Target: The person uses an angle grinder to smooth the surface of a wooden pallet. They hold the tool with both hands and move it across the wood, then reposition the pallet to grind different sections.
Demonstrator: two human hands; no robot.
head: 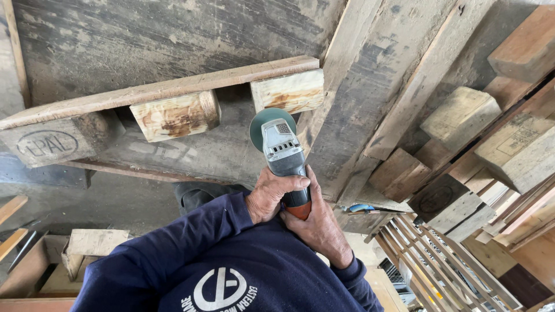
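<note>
Rough timber filled the workshop scene from the head camera: a weathered pallet (pixel 173 86) leaned across the upper part of the view, its top board pale at the edge and three blocks showing beneath it, two of them freshly pale with brownish stains and one grey and stamped. To the right stood stacked pallet blocks (pixel 462 115) and slatted wooden frames (pixel 439 254), with more scrap boards low on the left. An angle grinder (pixel 282 153) sat at the middle of the view, just below the pallet's right-hand pale block (pixel 289 91); it had a grey metal head, a dark body, an orange rear end and a greenish round guard or disc at its tip, close to the block, though contact could not be made out. The left hand (pixel 270 195) was wrapped tight around the grinder's body from the left, and the right hand (pixel 318 228) was clamped on the orange rear from below. Dark blue sleeves (pixel 191 242) led back from both wrists.
</note>
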